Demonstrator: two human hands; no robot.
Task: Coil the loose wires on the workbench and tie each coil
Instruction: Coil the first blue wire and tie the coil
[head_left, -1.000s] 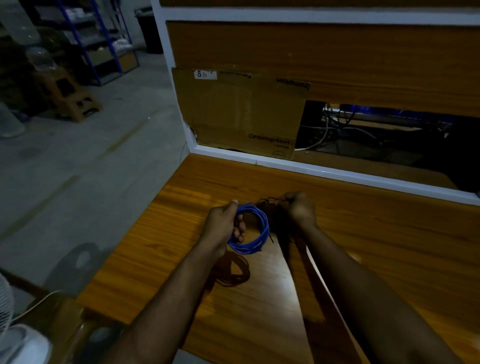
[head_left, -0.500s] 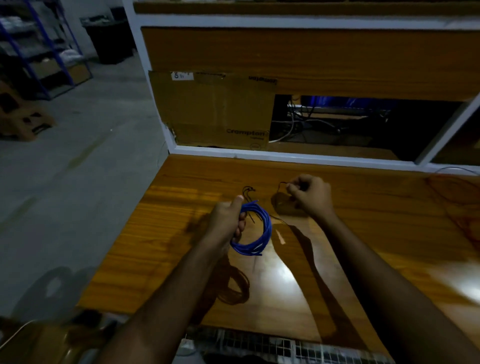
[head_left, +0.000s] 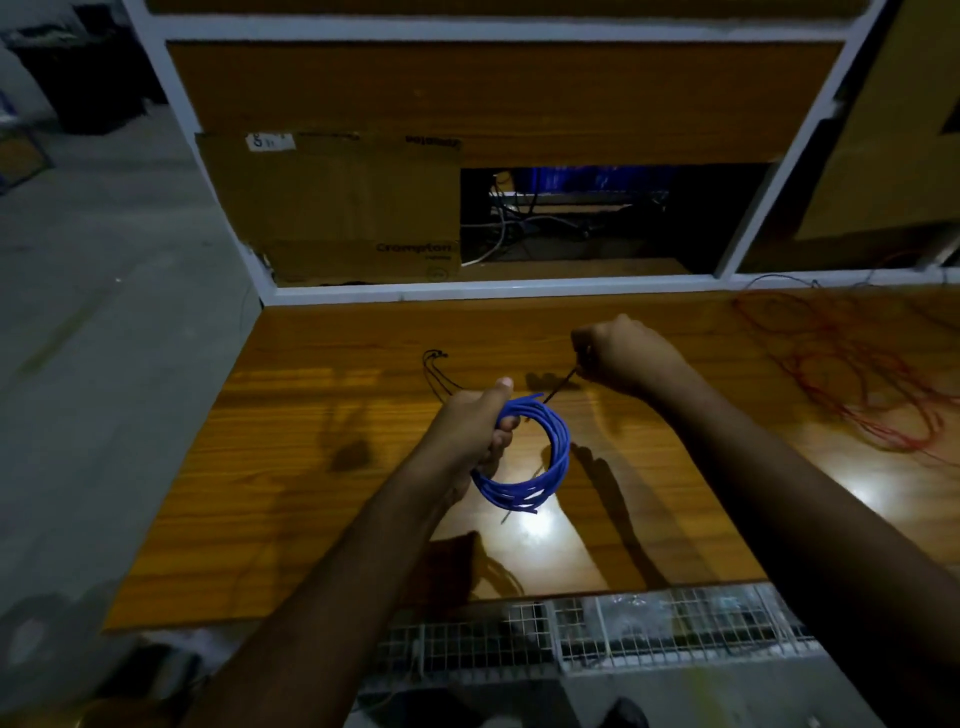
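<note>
Blue wire coil (head_left: 527, 457): held above the table (head_left: 322, 415), left hand (head_left: 470, 431) gripping its left rim. Thin tie strand (head_left: 560, 387): runs up-right from the coil top to the right hand (head_left: 621, 358), pinched taut there.

Right hand (head_left: 621, 356) now sits farther from the blue coil (head_left: 530, 454), drawing a thin dark tie wire (head_left: 561, 384) taut between them; previously adjacent.
</note>
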